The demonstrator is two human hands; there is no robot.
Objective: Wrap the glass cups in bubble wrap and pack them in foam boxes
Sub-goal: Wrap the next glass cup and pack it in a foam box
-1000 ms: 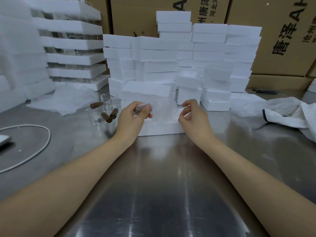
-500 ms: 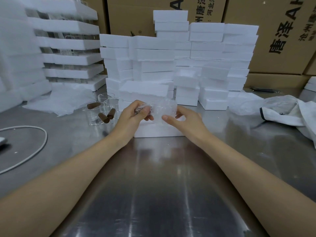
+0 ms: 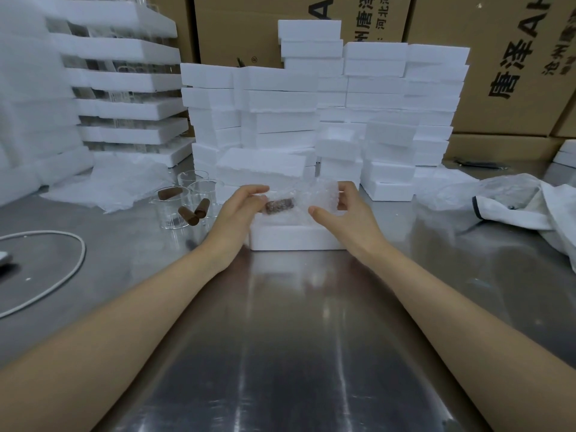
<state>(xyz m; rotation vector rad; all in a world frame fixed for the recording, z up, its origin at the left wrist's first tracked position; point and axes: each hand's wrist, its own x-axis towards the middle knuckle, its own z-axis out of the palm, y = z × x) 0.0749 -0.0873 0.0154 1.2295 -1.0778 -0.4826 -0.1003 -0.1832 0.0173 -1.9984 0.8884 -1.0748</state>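
Barely visible cup inside bubble wrap

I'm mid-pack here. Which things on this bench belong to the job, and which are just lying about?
Job:
- wrapped cup, held by left hand and right hand
- foam box below them
- bare glass cups
- bubble wrap sheets
- stacked foam boxes

Lying about:
- white cable
- white bag
- cardboard cartons

Right carton printed "唐泽 A"; middle carton "河北".
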